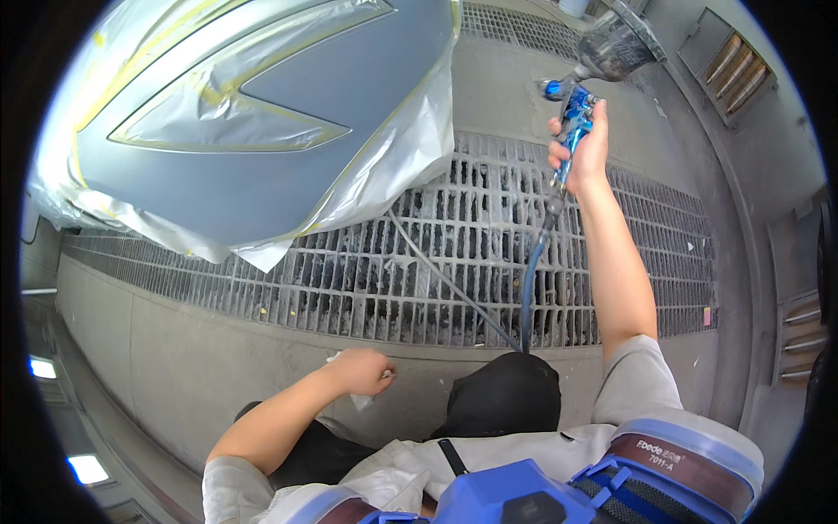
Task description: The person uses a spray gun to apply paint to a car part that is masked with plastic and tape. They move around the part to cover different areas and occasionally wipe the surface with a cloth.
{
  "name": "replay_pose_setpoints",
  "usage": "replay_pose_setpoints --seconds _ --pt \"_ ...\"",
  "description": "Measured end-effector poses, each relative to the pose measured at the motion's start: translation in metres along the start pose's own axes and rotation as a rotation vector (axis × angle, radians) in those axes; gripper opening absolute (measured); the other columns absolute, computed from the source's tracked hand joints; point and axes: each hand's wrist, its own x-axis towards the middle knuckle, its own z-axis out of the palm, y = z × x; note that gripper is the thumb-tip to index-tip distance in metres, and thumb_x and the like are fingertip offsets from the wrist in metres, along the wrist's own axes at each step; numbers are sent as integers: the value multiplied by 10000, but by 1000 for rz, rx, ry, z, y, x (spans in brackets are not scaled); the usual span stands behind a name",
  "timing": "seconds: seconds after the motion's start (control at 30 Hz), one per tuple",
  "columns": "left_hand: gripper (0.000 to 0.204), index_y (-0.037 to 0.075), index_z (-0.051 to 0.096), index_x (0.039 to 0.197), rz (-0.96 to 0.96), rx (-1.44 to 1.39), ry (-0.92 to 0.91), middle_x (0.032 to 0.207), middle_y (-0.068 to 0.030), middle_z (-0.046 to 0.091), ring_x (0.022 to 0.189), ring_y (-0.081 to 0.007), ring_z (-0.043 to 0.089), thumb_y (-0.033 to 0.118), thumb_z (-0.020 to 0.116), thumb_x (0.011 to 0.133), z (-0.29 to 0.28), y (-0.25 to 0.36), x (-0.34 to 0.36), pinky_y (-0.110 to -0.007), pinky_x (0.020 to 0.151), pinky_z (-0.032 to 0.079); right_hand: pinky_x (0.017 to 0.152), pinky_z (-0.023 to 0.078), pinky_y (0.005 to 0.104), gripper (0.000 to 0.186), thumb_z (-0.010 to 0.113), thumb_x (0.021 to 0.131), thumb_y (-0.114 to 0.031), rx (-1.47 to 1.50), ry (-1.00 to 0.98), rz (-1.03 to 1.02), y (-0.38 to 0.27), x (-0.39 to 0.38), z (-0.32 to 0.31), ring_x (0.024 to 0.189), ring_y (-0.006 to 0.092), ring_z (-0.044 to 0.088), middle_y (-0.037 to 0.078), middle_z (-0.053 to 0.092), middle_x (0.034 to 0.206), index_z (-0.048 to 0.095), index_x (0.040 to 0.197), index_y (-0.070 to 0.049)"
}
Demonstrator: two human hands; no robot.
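My right hand [587, 150] is raised at the upper right, its fingers wrapped round the handle of a blue paint spray gun [576, 113]. A grey, paint-smeared cup [615, 48] sits on top of the gun. From the handle's lower end an air hose [531, 271] hangs down toward my knee. My left hand [360, 373] is closed low in front of me, over a whitish crumpled wipe [360, 402] that pokes out below the fingers. To the left of the gun, apart from it, stands a grey car body panel [375, 96], masked with clear film and yellow tape.
A metal floor grating [419, 288] caked with grey residue runs beneath the panel. Masking film [384, 166] hangs off the panel's lower edge. A grey hose [449, 284] crosses the grating. At the right stands a wall with a recessed vent [733, 65]. My respirator [515, 493] fills the lower edge.
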Motion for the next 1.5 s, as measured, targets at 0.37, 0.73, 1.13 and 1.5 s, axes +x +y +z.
replay_pose_setpoints --seconds 0.37,0.73,1.13,1.5 --pt "482 136 646 1387 239 -276 32 1198 -176 719 1133 -388 684 270 681 926 -113 144 -4 -509 915 579 410 342 291 743 240 1054 -768 -71 29 139 -107 11 30 449 97 379 17 624 881 581 1054 -107" --pt "425 214 663 1191 -93 -452 255 1313 -103 656 1061 -374 718 342 812 814 -218 339 -37 -496 868 595 426 377 295 904 254 995 -850 406 -452 707 -302 -39 108 444 98 381 59 625 934 603 1118 -25" --pt "283 169 610 1015 -511 -515 411 1060 -91 672 953 -382 706 298 781 830 -286 308 67 -526 780 566 419 373 283 800 255 1076 -729 -263 -149 183 -387 120 110 474 111 425 99 626 986 507 1285 1" --pt "244 168 665 984 -489 -592 490 936 -35 686 852 -327 723 358 789 893 -317 366 127 -459 729 579 431 369 264 925 216 1024 -808 -71 -769 615 -367 280 75 470 79 406 99 593 954 525 1119 59"
